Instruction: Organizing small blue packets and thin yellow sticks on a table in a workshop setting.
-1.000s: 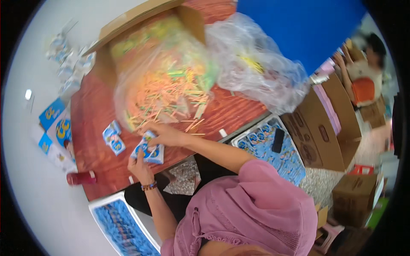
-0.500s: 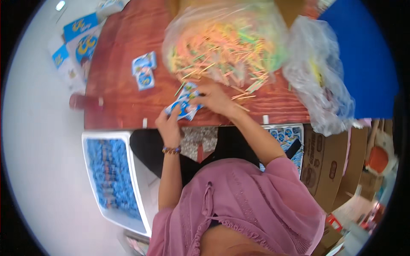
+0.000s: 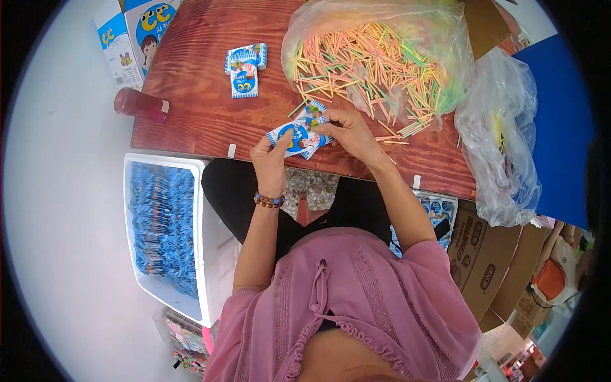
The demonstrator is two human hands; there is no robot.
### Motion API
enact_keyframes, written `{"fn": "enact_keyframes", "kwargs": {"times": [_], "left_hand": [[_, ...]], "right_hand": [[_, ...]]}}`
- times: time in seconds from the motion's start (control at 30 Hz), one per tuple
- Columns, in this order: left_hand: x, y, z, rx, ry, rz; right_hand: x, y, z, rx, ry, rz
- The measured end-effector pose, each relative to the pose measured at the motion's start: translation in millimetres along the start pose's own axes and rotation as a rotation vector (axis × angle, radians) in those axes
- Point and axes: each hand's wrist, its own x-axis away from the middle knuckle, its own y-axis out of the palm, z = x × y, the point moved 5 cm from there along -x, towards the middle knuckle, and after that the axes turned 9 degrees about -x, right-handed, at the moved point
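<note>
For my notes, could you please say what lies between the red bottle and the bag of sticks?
Overlapping blue-white packets, in the head view.

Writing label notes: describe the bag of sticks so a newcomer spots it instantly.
Find the red-brown wooden table; look just beyond the right hand. A big clear plastic bag lies there. Unlike the crumpled bag to its right, it is heaped with pastel sticks.
</note>
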Motion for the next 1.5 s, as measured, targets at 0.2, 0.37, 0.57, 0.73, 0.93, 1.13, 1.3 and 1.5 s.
{"fn": "enact_keyframes", "kwargs": {"times": [0.2,0.37,0.57,0.73,0.93,1.13,1.3,1.5], "left_hand": [[2.2,0.7,-5.0,0.128,-0.028,0.045],[3.1,-3.1,-1.4,0.215,-0.086,0.004],[2.2,-0.4,-5.5,0.295,-0.122,-0.042],[5.0,3.7,1.5,0.328,-0.098,-0.007],[3.7,-1.8,0.8,0.318,0.004,0.034],[7.4,-4.9,-2.4,0.245,0.053,0.084],[5.7,-5.3,-2.4,0.179,0.079,0.116],[9.7,1.8,-2.9,0.18,0.016,0.019]], "right_hand": [[4.7,3.4,-5.4,0.043,0.143,-0.03],[7.0,-9.8,-10.5,-0.176,0.046,-0.035],[9.9,6.5,-30.0,0.192,-0.223,-0.221],[7.9,-3.3,-26.9,0.113,-0.298,-0.094],[6.6,1.9,-32.1,0.331,-0.335,-0.047],[7.2,1.1,-18.9,0.237,-0.25,-0.118],[20.4,4.8,-11.3,0.101,-0.11,-0.219],[9.6,16.2,-19.6,0.159,-0.082,-0.317]]}}
